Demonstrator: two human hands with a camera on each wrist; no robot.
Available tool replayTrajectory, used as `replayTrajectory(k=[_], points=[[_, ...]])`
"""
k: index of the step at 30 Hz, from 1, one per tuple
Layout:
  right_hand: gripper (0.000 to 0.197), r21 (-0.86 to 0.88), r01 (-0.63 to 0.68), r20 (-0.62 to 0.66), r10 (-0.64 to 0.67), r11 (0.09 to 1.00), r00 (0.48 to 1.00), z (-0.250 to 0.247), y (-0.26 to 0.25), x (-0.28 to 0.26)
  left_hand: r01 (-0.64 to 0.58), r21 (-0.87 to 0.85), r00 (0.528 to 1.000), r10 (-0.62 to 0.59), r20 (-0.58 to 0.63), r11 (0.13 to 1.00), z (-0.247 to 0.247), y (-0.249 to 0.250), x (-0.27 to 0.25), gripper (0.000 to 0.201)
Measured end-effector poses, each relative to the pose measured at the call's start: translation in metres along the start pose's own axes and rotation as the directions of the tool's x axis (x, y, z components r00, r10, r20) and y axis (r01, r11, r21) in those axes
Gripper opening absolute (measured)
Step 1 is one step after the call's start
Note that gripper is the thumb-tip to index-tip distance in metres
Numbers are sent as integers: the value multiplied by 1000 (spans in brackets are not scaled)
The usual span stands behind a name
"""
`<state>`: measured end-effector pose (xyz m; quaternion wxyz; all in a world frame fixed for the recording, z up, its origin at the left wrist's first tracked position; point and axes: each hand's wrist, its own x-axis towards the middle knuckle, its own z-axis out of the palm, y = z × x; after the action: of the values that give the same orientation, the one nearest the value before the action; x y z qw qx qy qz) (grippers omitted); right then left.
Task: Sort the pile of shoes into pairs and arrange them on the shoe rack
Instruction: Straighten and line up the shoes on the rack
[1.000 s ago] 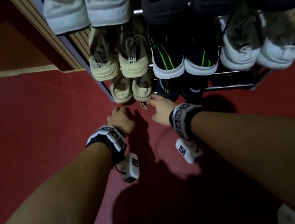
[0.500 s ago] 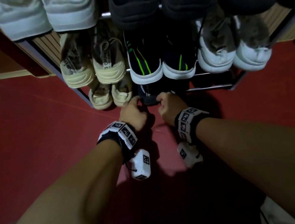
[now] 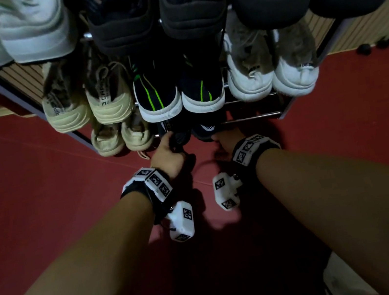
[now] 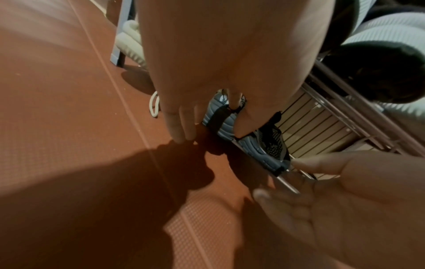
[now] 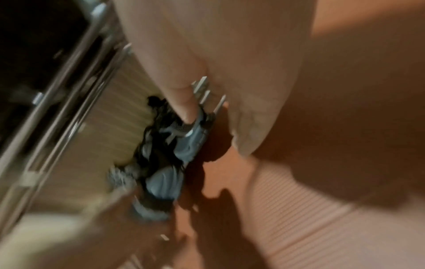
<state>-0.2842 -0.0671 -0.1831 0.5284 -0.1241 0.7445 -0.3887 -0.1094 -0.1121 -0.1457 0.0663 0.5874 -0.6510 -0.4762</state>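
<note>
A shoe rack (image 3: 250, 118) stands full of paired shoes. On its bottom shelf sits a dark grey-and-black pair. My left hand (image 3: 170, 138) pinches the heel of the left dark shoe (image 3: 177, 130). In the left wrist view a finger of that hand (image 4: 214, 125) hooks the heel loop of this shoe (image 4: 216, 116). My right hand (image 3: 217, 135) holds the heel of the right dark shoe (image 3: 207, 128), with one finger on top and the thumb below. The right wrist view is blurred; it shows my right hand (image 5: 214, 131) at that shoe's heel (image 5: 190, 143).
A small beige pair (image 3: 120, 139) sits left of the dark pair, its loose lace (image 3: 143, 153) trailing on the red floor (image 3: 40, 186). The upper shelves hold beige, black-and-green, grey-white, white and black pairs. Small dark objects (image 3: 364, 48) lie on the floor at far right.
Both hands have moved right, from the heels of the small beige pair to the heels of the dark pair on the bottom shelf. The head view has shifted closer.
</note>
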Motion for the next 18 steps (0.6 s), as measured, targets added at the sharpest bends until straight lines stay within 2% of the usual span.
replayTrajectory(k=[1,4,7,11,14,18], points=[[33,6,-8,44,8,1000,999,1,-1,-1,2,-8,1000,-2,4,1000,0,0,0,75],[5,76,26,65,-31,997,997,5,-8,-1,4,-9,1000,-4,23,1000,-1,1,-1,80],[13,139,20,81,-31,990,996,8,-13,3,-5,5,999,5,33,1000,-1,2,-1,82],[10,131,48,92,-60,990,994,10,-20,-2,2,14,998,-3,60,1000,2,5,-1,86],[23,102,76,67,-83,992,994,8,-24,-8,13,-18,997,-12,75,1000,4,7,-4,87],[18,178,141,0,-143,974,990,2,-33,-26,-3,-15,997,4,74,1000,4,12,-17,75]])
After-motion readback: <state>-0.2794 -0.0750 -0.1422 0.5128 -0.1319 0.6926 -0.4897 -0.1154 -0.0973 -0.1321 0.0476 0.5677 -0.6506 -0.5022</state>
